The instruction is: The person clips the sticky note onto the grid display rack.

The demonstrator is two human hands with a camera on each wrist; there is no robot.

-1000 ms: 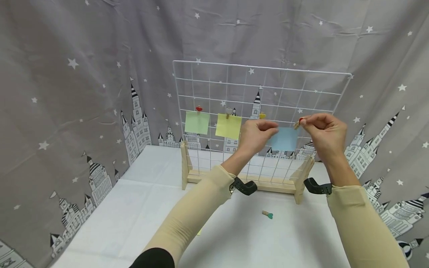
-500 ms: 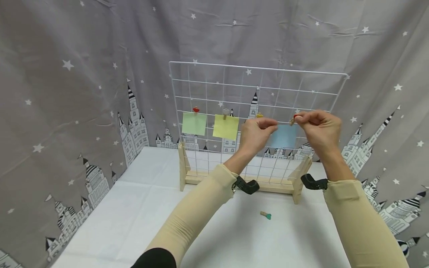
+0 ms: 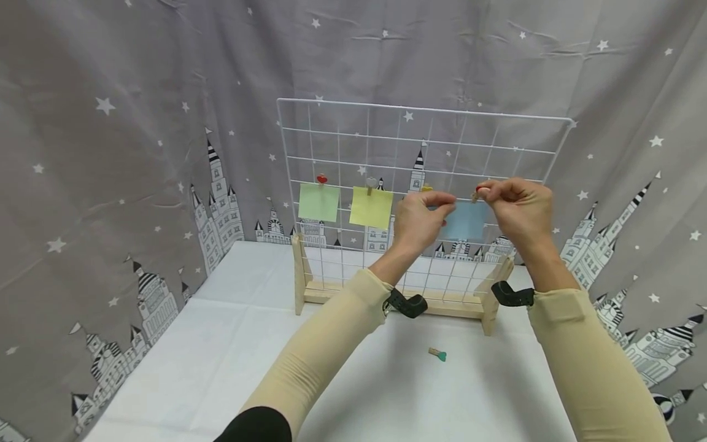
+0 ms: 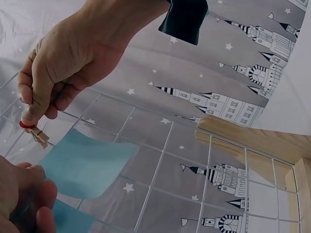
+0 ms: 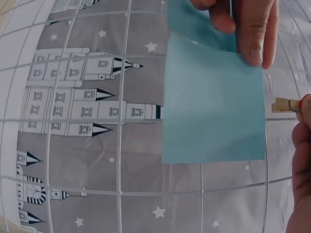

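My left hand (image 3: pixel 417 222) pinches a light blue paper note (image 3: pixel 468 222) by its edge, in front of the white wire grid (image 3: pixel 425 109). Just to the right, my right hand (image 3: pixel 521 205) holds a small wooden clothespin (image 5: pixel 286 105) with a red heart between thumb and fingers. In the right wrist view a gap separates the clothespin from the note's edge. Another blue note (image 5: pixel 187 22) lies partly behind my left fingers. A yellow heart clip (image 3: pixel 426 188) shows above the left hand. Further left, a green note (image 3: pixel 319 202) and a yellow note (image 3: pixel 371 207) hang clipped on the grid.
The grid stands in a wooden base (image 3: pixel 453 309) on a white-covered table (image 3: pixel 232 344). A clothespin with a green heart (image 3: pixel 437 354) lies in front of it. A grey patterned curtain (image 3: pixel 166 73) hangs behind.
My right hand has moved left with the clothespin, closer to the blue note's top edge. The left hand stays nearly in place, still pinching the note.
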